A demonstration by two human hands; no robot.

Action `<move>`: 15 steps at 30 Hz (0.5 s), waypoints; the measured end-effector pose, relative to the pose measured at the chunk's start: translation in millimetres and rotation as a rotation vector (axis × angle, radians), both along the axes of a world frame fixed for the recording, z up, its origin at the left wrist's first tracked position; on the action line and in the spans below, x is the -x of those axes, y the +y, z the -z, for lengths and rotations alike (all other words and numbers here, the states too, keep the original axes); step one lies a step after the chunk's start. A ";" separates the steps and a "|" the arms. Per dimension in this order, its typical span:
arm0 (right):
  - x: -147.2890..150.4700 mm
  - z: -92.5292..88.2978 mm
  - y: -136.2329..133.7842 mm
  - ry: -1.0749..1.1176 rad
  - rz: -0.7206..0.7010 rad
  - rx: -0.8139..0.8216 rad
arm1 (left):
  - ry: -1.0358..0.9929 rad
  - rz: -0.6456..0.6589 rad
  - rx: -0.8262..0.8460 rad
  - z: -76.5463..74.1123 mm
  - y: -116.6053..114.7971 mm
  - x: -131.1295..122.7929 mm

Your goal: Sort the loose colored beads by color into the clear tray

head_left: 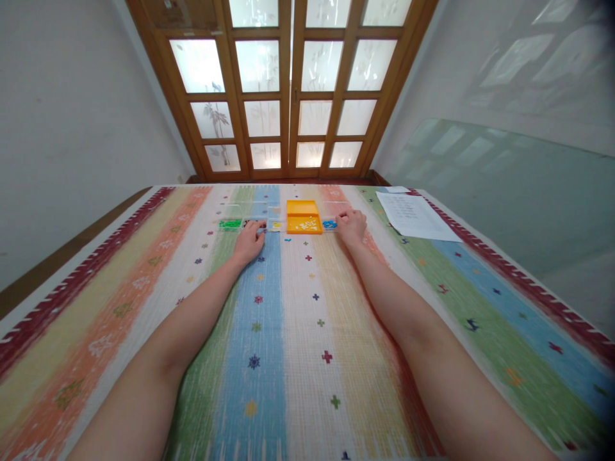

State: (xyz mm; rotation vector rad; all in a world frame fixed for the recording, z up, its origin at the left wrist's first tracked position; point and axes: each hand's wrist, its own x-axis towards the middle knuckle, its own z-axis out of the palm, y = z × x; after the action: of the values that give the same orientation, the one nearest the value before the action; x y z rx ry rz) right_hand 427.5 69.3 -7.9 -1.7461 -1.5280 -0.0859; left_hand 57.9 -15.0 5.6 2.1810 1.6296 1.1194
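An open orange box (304, 223) lies at the far middle of the table with small white pieces in it. To its left are clear boxes, one with green pieces (230, 224) and one with yellow pieces (277, 225). My left hand (250, 241) rests at a clear box of dark pieces (247, 223), fingers bent over it; whether it holds anything is too small to tell. Right of the orange box, blue pieces (329, 225) sit in another clear box. My right hand (352, 226) is beside them with its fingers curled together, their tips hard to make out.
A striped, patterned cloth (298, 333) covers the table. Printed white paper (416, 216) lies at the far right. A small blue piece (287, 240) is on the cloth in front of the orange box. Wooden glass doors (290, 96) stand beyond the table's far edge.
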 end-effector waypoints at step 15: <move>-7.8 1.4 5.3 0.115 0.043 -0.041 | 0.004 -0.005 0.005 -0.5 -0.8 -0.1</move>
State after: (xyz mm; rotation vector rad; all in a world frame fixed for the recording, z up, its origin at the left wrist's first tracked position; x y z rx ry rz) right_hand 435.3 74.7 -9.3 -1.7216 -1.3965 -0.0374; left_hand 57.9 -15.8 6.1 2.1784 1.6383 1.1117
